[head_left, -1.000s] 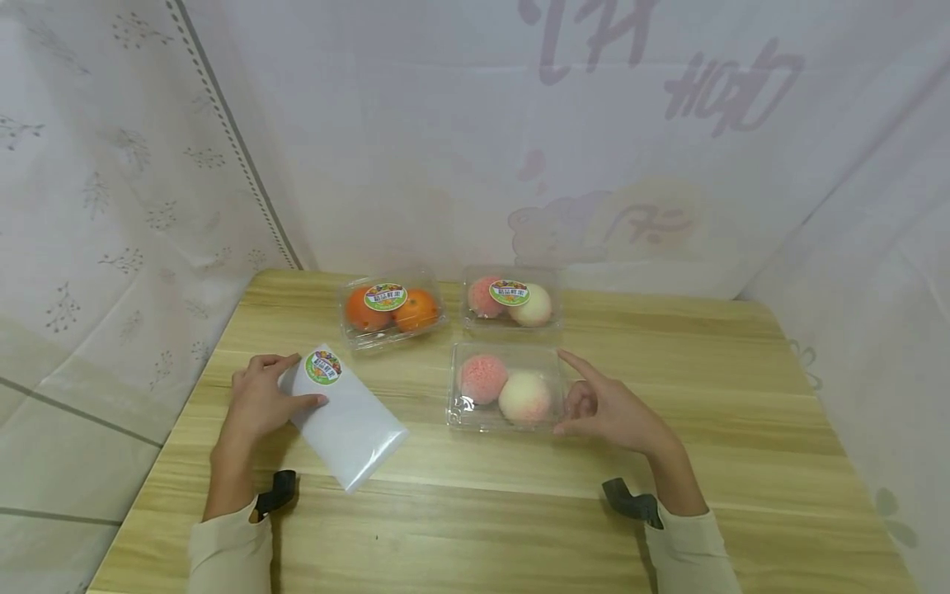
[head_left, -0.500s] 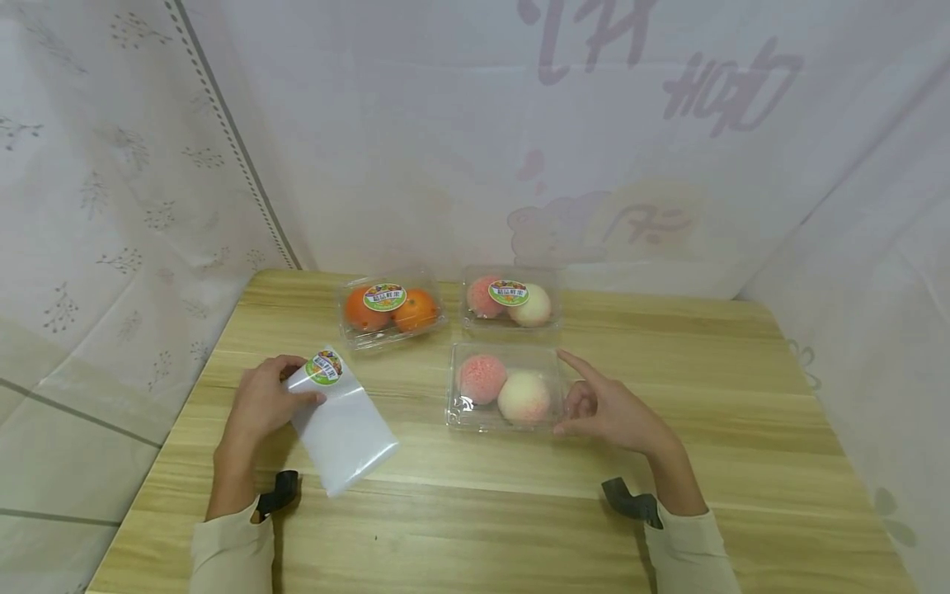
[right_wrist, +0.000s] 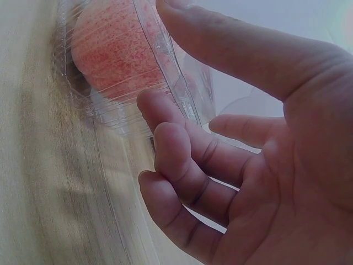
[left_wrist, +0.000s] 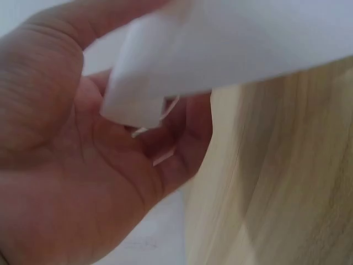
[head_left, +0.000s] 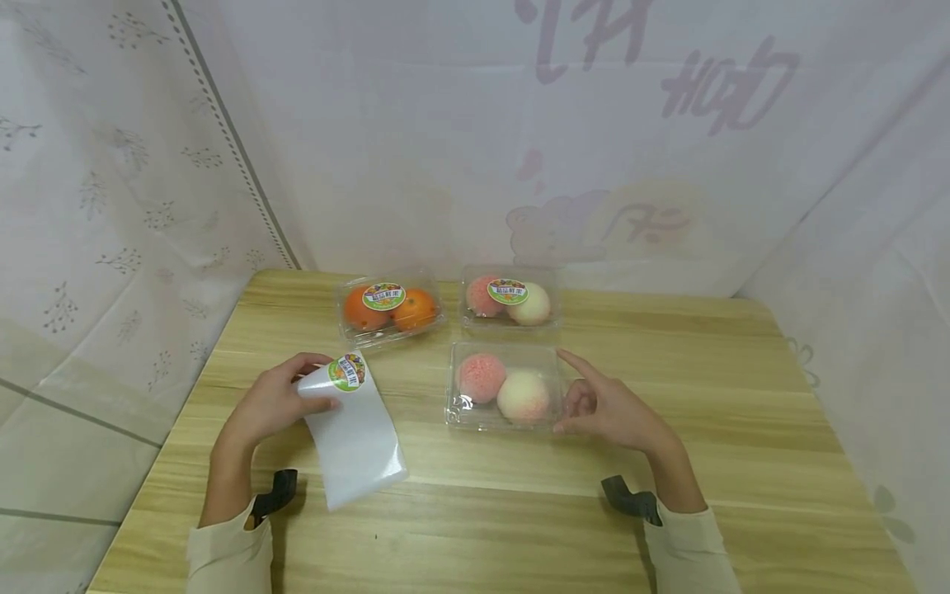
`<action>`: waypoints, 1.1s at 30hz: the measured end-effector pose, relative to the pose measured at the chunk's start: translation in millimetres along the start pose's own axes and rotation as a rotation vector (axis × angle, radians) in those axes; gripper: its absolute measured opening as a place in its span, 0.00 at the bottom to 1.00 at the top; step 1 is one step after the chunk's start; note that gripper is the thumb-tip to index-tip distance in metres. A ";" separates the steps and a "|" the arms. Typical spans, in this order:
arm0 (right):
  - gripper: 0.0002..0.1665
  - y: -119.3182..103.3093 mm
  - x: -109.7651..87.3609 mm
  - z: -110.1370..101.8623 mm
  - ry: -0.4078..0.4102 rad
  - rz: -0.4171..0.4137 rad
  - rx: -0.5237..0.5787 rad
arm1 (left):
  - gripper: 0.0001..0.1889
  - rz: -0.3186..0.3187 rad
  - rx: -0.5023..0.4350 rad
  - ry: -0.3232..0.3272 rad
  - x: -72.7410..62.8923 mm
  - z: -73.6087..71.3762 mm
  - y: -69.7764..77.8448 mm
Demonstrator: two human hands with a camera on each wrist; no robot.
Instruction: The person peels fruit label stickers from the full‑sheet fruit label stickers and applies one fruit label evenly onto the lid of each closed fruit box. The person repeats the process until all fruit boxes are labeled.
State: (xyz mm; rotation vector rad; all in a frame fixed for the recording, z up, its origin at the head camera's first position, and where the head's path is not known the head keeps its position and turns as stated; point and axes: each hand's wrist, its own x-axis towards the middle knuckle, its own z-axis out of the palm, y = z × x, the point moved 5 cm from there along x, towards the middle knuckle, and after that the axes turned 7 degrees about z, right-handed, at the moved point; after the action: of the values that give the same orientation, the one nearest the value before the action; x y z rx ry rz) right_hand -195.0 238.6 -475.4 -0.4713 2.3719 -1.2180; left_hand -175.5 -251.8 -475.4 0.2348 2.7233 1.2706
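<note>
My left hand (head_left: 275, 400) pinches a white sticker sheet (head_left: 359, 454) between thumb and fingers. One round, colourful fruit label (head_left: 347, 372) sits at its upper end, where the sheet bends over. In the left wrist view the sheet (left_wrist: 237, 47) curls across the palm, hiding some fingertips. On the right, my right hand (head_left: 612, 408) holds the right side of a clear plastic fruit box (head_left: 534, 356), index finger at the far corner and thumb at the near one. Inside lie a pink peach (head_left: 482, 378) and a pale peach (head_left: 524, 398). No label shows on this lid.
Behind stand a labelled clear box (head_left: 438, 318) with two oranges (head_left: 414, 309) and another labelled box (head_left: 552, 285) with two peaches (head_left: 530, 304). The wooden table (head_left: 475, 528) meets curtain-like cloth (head_left: 416, 148) at the back and sides.
The left hand has moved slightly right with the sticker sheet. The sheet has turned and its labelled end now bends more. The right hand and the box have stayed in place.
</note>
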 end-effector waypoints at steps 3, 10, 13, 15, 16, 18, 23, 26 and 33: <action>0.69 1.3 0.8 -0.4 -0.004 0.008 0.001 | 0.33 0.021 -0.083 -0.021 -0.5 1.8 3.9; 0.69 2.3 1.2 -0.1 -0.007 0.005 0.013 | 0.33 0.088 -0.266 -0.081 1.5 9.8 18.5; 0.68 1.4 0.5 -0.3 -0.006 0.000 0.013 | 0.33 0.121 -0.324 -0.105 3.5 15.4 29.1; 0.68 0.6 -0.4 -0.5 -0.004 -0.006 0.009 | 0.33 0.144 -0.353 -0.125 3.9 19.5 37.7; 0.68 0.0 -0.6 -0.6 -0.002 -0.011 0.008 | 0.33 0.153 -0.364 -0.132 4.2 21.8 41.7; 0.68 -1.1 -1.1 -0.9 0.002 -0.022 -0.004 | 0.33 0.173 -0.384 -0.147 4.7 26.3 50.4; 0.66 -1.2 -2.4 -3.3 0.026 -0.049 -0.055 | 0.34 0.208 -0.405 -0.167 5.4 36.5 69.9; 0.61 -0.3 -3.9 -6.7 0.061 -0.050 -0.094 | 0.35 0.218 -0.405 -0.174 5.6 41.6 80.2; 0.40 -9.4 -7.6 -19.0 0.249 -0.093 -0.162 | 0.38 0.254 -0.459 -0.193 8.0 54.4 100.2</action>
State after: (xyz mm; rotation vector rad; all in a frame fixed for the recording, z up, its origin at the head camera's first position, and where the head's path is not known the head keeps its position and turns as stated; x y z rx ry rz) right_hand -197.4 249.9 -456.1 -0.5118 2.7023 -1.1902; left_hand -164.8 -146.0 -433.4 0.6269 2.2177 1.7882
